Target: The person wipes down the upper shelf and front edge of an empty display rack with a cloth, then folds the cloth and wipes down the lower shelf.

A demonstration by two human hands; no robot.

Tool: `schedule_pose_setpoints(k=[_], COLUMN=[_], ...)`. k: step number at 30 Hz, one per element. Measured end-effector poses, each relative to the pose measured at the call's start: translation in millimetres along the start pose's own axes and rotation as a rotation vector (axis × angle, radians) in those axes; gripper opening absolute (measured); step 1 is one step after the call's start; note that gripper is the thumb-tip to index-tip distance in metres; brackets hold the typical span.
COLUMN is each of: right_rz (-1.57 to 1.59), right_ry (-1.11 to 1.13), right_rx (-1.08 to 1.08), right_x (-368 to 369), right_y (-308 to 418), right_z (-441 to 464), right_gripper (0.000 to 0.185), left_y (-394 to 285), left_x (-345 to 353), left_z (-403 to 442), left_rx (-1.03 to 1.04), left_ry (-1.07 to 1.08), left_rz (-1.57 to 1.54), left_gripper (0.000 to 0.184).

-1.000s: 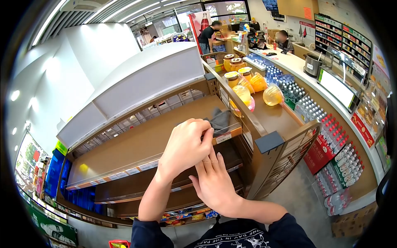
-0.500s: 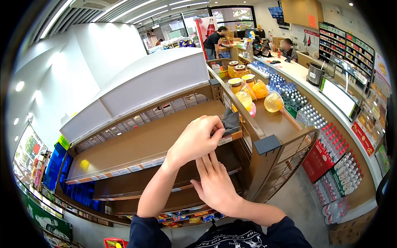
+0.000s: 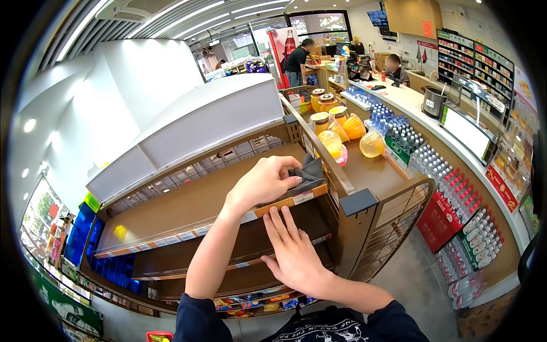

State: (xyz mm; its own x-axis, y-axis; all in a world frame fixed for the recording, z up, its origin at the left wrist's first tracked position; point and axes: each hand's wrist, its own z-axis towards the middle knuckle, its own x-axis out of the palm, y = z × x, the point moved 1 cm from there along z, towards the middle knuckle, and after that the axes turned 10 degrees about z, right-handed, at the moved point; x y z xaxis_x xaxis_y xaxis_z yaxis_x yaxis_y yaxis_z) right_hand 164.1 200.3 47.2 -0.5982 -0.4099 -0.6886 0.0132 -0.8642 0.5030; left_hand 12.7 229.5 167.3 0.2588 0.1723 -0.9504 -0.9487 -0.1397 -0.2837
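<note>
One long, flat brown shelf point(image 3: 188, 196) stretches before me: my right hand point(image 3: 297, 259) lies flat, fingers straight, at its front edge; my left hand point(image 3: 263, 183) grips a crumpled dark-grey cloth point(image 3: 311, 170) near its right front corner. Likely light and limp, I'd pinch it by a bunched fold.

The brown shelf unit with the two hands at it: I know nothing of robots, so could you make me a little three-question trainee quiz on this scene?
1. What is the left hand holding?
2. True or false: the right hand is gripping a bottle.
3. What colour is the flat cap on the nearest shelf post?
A) bright red
B) dark blue-grey
C) yellow

Key:
1. A grey cloth, at the upper brown shelf.
2. False: its fingers are stretched out at that shelf's front edge, with no bottle in them.
3. B
</note>
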Motion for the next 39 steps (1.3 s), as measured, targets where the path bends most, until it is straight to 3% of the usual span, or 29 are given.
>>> schedule_pose_setpoints(k=[3, 8, 14, 18, 20, 24, 26, 28, 32, 34, 35, 36, 39], right_rz=[0.039, 0.141, 0.436, 0.671, 0.741, 0.854, 0.863, 0.81, 0.929, 1.183, 1.223, 1.22, 1.38], right_ry=[0.041, -0.009, 0.019, -0.023, -0.053, -0.201, -0.272, -0.292, -0.177, -0.066, 0.036, 0.068, 0.188], right_rx=[-0.017, -0.053, -0.116, -0.134, -0.107, -0.177, -0.182, -0.192, -0.234, -0.146, -0.114, -0.13, -0.018], right_x=[-3, -2, 11, 0, -10, -35, -37, -34, -2, 26, 44, 60, 94], right_y=[-3, -5, -16, -22, -21, -2, 9, 23, 74, 96, 113, 135, 179], right_z=[-1, -24, -56, -57, -56, -41, -33, -31, -15, -16, -19, -21, -26], right_gripper=[0.081, 0.08, 0.069, 0.054, 0.047, 0.035, 0.035, 0.041, 0.053, 0.05, 0.044, 0.044, 0.038], left_y=[3, 15, 30, 13, 0, -24, -34, -34, -30, -22, -14, 0, 15], left_x=[6, 1, -15, -23, -22, -5, 3, 9, 21, 25, 37, 41, 51], left_z=[-4, -15, -45, -78, -106, -175, -196, -215, -272, -300, -327, -351, -407], left_rx=[0.061, -0.007, -0.3, -0.085, -0.094, -0.043, -0.002, -0.046, -0.016, -0.064, -0.191, -0.192, -0.233], left_ry=[-0.133, -0.285, -0.879, -1.249, -1.352, -1.274, -1.158, -1.108, -0.932, -0.941, -0.943, -0.954, -1.014], left_rz=[0.06, 0.108, 0.005, -0.171, -0.148, -0.086, -0.044, -0.202, 0.008, -0.079, -0.15, -0.233, -0.584], left_gripper=[0.033, 0.025, 0.02, 0.019, 0.023, 0.023, 0.024, 0.026, 0.026, 0.027, 0.026, 0.025, 0.041])
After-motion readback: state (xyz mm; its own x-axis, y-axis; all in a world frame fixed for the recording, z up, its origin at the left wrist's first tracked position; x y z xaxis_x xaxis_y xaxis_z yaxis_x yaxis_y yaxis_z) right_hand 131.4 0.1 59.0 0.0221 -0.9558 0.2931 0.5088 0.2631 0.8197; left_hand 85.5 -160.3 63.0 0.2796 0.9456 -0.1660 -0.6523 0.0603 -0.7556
